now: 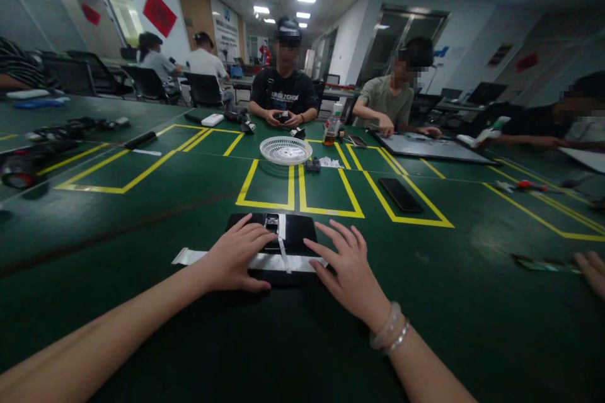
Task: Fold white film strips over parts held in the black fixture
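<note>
- Location: the black case [300, 227] lies flat on the green table [463, 302], between and under my hands.
- Left hand [234, 255]: palm down, fingers extended over the left part of the case, fingertips by the small recess [272, 223], thumb along the near side. It rests on the case and does not clench it.
- Right hand [352, 271]: fingers spread, with the thumb and index finger over the right end of the long pale strip [302, 263]. I cannot tell how firmly they press.
- Weight and stiffness: I judge the case light to moderate in weight and rigid.
- Surface: the dark face looks smooth and could slide under a light push; steady both ends.
- Fragile areas: the strips look thin and flexible and could crease or lift. Treat the recess as delicate and keep fingertip pressure off it.
- Grip points: take the case by its left and right short edges, thumbs near, fingers far, clear of the strip ends.
- Count, at the hands: one case, one recess, one long pale strip running crosswise, one narrow white strip [283, 249] crossing it; two bracelets [387, 326] on my right wrist.
- Count, beyond the hands: one white basket [286, 160] straight ahead, one bottle [329, 137] behind and right of it, one black slab [401, 194] ahead of my right hand.
</note>
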Action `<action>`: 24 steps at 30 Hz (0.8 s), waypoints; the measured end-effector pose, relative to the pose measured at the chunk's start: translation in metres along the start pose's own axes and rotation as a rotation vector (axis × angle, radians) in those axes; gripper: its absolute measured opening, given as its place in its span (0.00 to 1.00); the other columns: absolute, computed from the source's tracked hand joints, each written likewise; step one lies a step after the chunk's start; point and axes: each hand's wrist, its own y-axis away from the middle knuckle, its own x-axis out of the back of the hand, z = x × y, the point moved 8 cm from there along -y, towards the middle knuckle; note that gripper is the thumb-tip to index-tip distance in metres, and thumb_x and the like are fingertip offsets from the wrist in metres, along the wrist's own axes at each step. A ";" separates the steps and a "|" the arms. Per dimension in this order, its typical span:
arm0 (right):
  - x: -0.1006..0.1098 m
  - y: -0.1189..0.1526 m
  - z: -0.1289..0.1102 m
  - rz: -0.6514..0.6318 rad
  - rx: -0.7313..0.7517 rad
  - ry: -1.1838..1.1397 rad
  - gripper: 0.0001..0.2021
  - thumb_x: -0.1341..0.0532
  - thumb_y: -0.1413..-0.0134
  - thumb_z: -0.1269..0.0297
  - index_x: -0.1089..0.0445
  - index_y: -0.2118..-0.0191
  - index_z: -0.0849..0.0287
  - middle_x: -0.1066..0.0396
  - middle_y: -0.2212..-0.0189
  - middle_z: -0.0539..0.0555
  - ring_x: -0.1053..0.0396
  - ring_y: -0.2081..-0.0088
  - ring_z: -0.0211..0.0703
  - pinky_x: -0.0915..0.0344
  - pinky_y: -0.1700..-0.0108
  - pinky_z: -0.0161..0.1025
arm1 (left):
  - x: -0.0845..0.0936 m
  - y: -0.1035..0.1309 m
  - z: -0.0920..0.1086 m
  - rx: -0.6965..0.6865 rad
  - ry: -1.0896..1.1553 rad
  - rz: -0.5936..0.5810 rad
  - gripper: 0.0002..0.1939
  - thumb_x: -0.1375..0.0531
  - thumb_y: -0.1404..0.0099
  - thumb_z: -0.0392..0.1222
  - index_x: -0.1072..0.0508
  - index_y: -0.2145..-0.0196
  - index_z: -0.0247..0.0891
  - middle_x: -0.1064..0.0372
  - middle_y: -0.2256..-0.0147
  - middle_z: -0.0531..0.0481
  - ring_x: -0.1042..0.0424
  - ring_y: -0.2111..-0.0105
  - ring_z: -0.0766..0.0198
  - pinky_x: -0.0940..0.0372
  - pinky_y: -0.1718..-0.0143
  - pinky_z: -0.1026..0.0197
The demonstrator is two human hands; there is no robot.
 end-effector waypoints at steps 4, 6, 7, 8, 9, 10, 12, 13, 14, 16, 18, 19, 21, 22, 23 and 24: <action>0.004 0.000 0.010 0.068 -0.049 -0.017 0.17 0.44 0.35 0.60 0.32 0.43 0.45 0.37 0.39 0.55 0.46 0.35 0.56 0.52 0.37 0.62 | 0.018 0.008 -0.032 0.098 -0.054 0.080 0.42 0.30 0.47 0.59 0.35 0.40 0.37 0.36 0.45 0.40 0.38 0.44 0.43 0.61 0.34 0.37; 0.003 0.000 0.013 0.077 -0.062 -0.029 0.17 0.44 0.35 0.60 0.32 0.43 0.45 0.36 0.39 0.55 0.46 0.36 0.56 0.52 0.37 0.62 | 0.029 0.015 -0.057 0.171 -0.096 0.125 0.40 0.32 0.46 0.60 0.34 0.42 0.36 0.35 0.46 0.40 0.37 0.45 0.42 0.60 0.35 0.34; 0.002 0.001 0.013 0.077 -0.065 -0.034 0.17 0.45 0.35 0.60 0.32 0.43 0.46 0.36 0.39 0.55 0.46 0.36 0.56 0.52 0.37 0.62 | 0.035 0.019 -0.072 0.214 -0.117 0.146 0.39 0.32 0.45 0.61 0.33 0.43 0.36 0.35 0.46 0.40 0.37 0.45 0.41 0.60 0.36 0.33; 0.002 0.001 0.014 0.074 -0.065 -0.037 0.17 0.45 0.35 0.60 0.32 0.42 0.46 0.36 0.39 0.55 0.46 0.36 0.56 0.52 0.37 0.62 | 0.041 0.025 -0.087 0.260 -0.137 0.164 0.38 0.34 0.44 0.63 0.32 0.44 0.36 0.34 0.46 0.39 0.37 0.45 0.41 0.59 0.36 0.33; 0.001 0.001 0.014 0.070 -0.066 -0.039 0.17 0.45 0.35 0.60 0.32 0.42 0.46 0.36 0.39 0.55 0.46 0.36 0.55 0.52 0.37 0.61 | 0.047 0.031 -0.104 0.314 -0.157 0.181 0.38 0.35 0.44 0.64 0.31 0.44 0.36 0.34 0.47 0.39 0.37 0.45 0.40 0.59 0.37 0.32; 0.001 0.001 0.014 0.069 -0.068 -0.041 0.17 0.45 0.35 0.61 0.32 0.42 0.46 0.36 0.39 0.54 0.46 0.36 0.55 0.52 0.37 0.61 | 0.052 0.039 -0.121 0.377 -0.176 0.194 0.38 0.37 0.43 0.65 0.31 0.45 0.35 0.34 0.47 0.38 0.36 0.46 0.39 0.58 0.38 0.31; 0.002 0.001 0.014 0.072 -0.073 -0.040 0.17 0.45 0.35 0.61 0.32 0.43 0.46 0.36 0.40 0.54 0.46 0.36 0.54 0.52 0.37 0.60 | 0.062 0.060 -0.159 0.508 -0.204 0.211 0.39 0.40 0.42 0.68 0.29 0.46 0.31 0.33 0.48 0.36 0.35 0.47 0.37 0.55 0.40 0.31; 0.002 0.001 0.015 0.075 -0.076 -0.039 0.17 0.45 0.35 0.61 0.32 0.43 0.46 0.36 0.40 0.54 0.46 0.36 0.54 0.52 0.37 0.60 | 0.067 0.073 -0.177 0.573 -0.214 0.233 0.41 0.42 0.42 0.70 0.28 0.47 0.29 0.32 0.49 0.36 0.35 0.47 0.36 0.54 0.41 0.31; 0.002 0.001 0.015 0.077 -0.078 -0.038 0.17 0.44 0.35 0.61 0.32 0.43 0.46 0.36 0.40 0.54 0.46 0.36 0.54 0.52 0.37 0.60 | 0.073 0.088 -0.196 0.632 -0.225 0.273 0.43 0.43 0.44 0.72 0.27 0.49 0.28 0.30 0.51 0.36 0.36 0.47 0.35 0.53 0.43 0.32; 0.001 0.001 0.016 0.077 -0.082 -0.035 0.17 0.44 0.36 0.62 0.32 0.43 0.46 0.35 0.40 0.55 0.45 0.36 0.54 0.52 0.37 0.60 | 0.088 0.121 -0.225 0.699 -0.263 0.405 0.45 0.44 0.49 0.76 0.24 0.56 0.28 0.27 0.58 0.39 0.40 0.45 0.30 0.54 0.48 0.33; 0.000 0.001 0.016 0.075 -0.082 -0.037 0.17 0.44 0.36 0.63 0.32 0.43 0.46 0.35 0.40 0.55 0.45 0.36 0.54 0.52 0.37 0.60 | 0.103 0.153 -0.243 0.673 -0.336 0.572 0.40 0.42 0.53 0.76 0.23 0.66 0.31 0.26 0.65 0.42 0.47 0.42 0.26 0.56 0.53 0.33; -0.001 0.001 0.016 0.074 -0.082 -0.040 0.17 0.44 0.36 0.63 0.31 0.43 0.46 0.35 0.40 0.54 0.44 0.37 0.54 0.52 0.37 0.60 | 0.109 0.168 -0.247 0.646 -0.376 0.640 0.37 0.42 0.52 0.74 0.25 0.70 0.31 0.26 0.68 0.43 0.51 0.41 0.25 0.57 0.56 0.33; -0.003 0.001 0.016 0.070 -0.085 -0.049 0.17 0.44 0.36 0.63 0.31 0.44 0.46 0.34 0.41 0.54 0.44 0.37 0.54 0.51 0.37 0.60 | 0.117 0.194 -0.254 0.639 -0.449 0.731 0.35 0.42 0.49 0.72 0.28 0.76 0.30 0.26 0.69 0.41 0.58 0.39 0.24 0.58 0.60 0.34; -0.004 0.001 0.016 0.068 -0.088 -0.053 0.17 0.44 0.36 0.63 0.31 0.44 0.46 0.34 0.41 0.54 0.43 0.37 0.55 0.51 0.38 0.61 | 0.119 0.206 -0.257 0.678 -0.477 0.756 0.35 0.42 0.49 0.72 0.30 0.79 0.29 0.26 0.69 0.39 0.62 0.38 0.24 0.58 0.62 0.34; -0.004 0.001 0.016 0.067 -0.090 -0.057 0.17 0.44 0.36 0.63 0.31 0.44 0.45 0.33 0.41 0.54 0.43 0.37 0.55 0.51 0.38 0.61 | 0.121 0.217 -0.261 0.729 -0.492 0.761 0.36 0.43 0.49 0.72 0.32 0.82 0.28 0.27 0.68 0.37 0.65 0.38 0.24 0.58 0.64 0.34; -0.004 0.001 0.016 0.066 -0.091 -0.060 0.17 0.44 0.36 0.63 0.31 0.44 0.45 0.33 0.42 0.55 0.43 0.37 0.55 0.51 0.38 0.62 | 0.120 0.223 -0.265 0.767 -0.485 0.735 0.37 0.44 0.48 0.72 0.34 0.84 0.28 0.27 0.68 0.36 0.68 0.37 0.25 0.59 0.64 0.34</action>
